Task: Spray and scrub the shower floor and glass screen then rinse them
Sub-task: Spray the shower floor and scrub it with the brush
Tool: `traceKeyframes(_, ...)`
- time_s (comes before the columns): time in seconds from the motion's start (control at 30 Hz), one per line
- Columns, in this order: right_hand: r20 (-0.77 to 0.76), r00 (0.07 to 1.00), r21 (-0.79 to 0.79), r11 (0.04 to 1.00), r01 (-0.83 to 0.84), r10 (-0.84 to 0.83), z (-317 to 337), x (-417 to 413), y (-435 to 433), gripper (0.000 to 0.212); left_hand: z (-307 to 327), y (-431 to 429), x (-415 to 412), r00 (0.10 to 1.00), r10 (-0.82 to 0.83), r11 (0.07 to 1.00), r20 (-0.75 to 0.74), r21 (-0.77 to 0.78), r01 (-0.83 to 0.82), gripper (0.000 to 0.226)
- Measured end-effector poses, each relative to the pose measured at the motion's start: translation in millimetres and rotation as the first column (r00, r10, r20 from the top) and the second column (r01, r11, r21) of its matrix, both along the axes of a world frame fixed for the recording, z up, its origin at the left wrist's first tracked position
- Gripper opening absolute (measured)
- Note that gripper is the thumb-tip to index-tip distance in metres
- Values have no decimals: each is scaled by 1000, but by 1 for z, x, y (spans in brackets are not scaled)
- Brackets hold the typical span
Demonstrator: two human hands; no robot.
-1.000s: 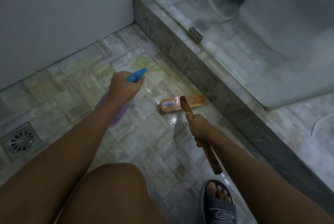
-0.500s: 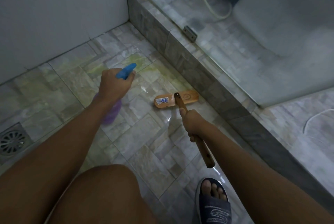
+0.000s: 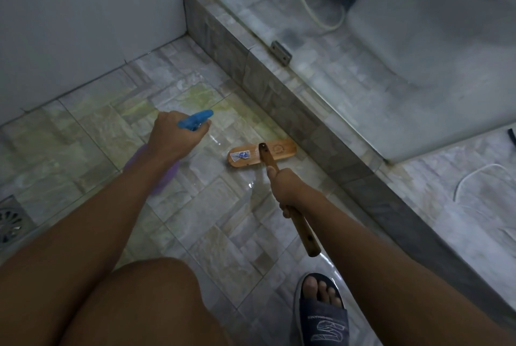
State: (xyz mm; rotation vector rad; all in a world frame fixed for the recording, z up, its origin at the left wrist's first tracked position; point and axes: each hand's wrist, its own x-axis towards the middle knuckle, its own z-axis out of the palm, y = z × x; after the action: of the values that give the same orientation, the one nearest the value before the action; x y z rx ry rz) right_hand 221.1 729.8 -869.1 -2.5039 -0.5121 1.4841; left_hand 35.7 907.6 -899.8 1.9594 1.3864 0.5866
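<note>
Here the left hand (image 3: pixel 174 136) grips the spray bottle (image 3: pixel 195 120) above the stained floor tiles (image 3: pixel 212 206), the right hand (image 3: pixel 287 189) grips the wooden scrub brush (image 3: pixel 262 153) (head flat by the curb (image 3: pixel 293 111)), and wet glaze could slide the sandal (image 3: pixel 324 320).

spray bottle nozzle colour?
Blue; the spray bottle has a purple body below it, gripped by the left hand. Head view, the only one.

Dim room; plain grey wall (image 3: pixel 83 24); stone-tiled kerb (image 3: pixel 279 100); corner drain (image 3: pixel 11 220).
</note>
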Motion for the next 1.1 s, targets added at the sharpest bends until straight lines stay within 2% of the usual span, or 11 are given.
traceKeyframes(0.2,6,999,22,999,-38,37,3,4,1,55,-1,3,-4,1000,-19,999,11,-40,20,61)
traceKeyframes(0.33,3,998,0,998,-68,68,5,6,3,54,4,-2,-12,986,115,992,119,-57,-109,51)
traceKeyframes(0.53,-3,993,2,993,-116,116,1,12,8,53,7,26,-83,921,339,911,192,177,-372,53)
traceKeyframes(0.6,9,986,-7,986,-164,164,0,14,19,53,3,36,-108,873,441,857,208,192,-479,55)
traceKeyframes(0.7,21,976,-11,976,-217,217,1,11,55,54,-3,50,-133,722,638,724,270,110,-681,54)
traceKeyframes(0.8,46,958,75,955,-286,283,3,-1,112,52,-4,55,-140,719,595,727,360,141,-672,41)
traceKeyframes(0.87,57,940,124,932,-340,336,1,-14,161,34,-10,59,-141,742,557,737,373,190,-649,39)
traceKeyframes(0.97,100,874,140,863,-485,475,10,-41,235,31,-14,66,-144,740,561,738,372,180,-650,41)
traceKeyframes(1.0,116,852,165,836,-523,510,12,-48,255,14,-15,67,-145,737,559,735,380,185,-653,42)
traceKeyframes(1.07,206,781,150,769,-621,590,14,-54,278,27,-17,68,-146,740,545,734,395,203,-649,41)
traceKeyframes(1.1,207,782,133,775,-618,588,12,-56,285,28,-17,66,-145,736,536,735,414,199,-648,43)
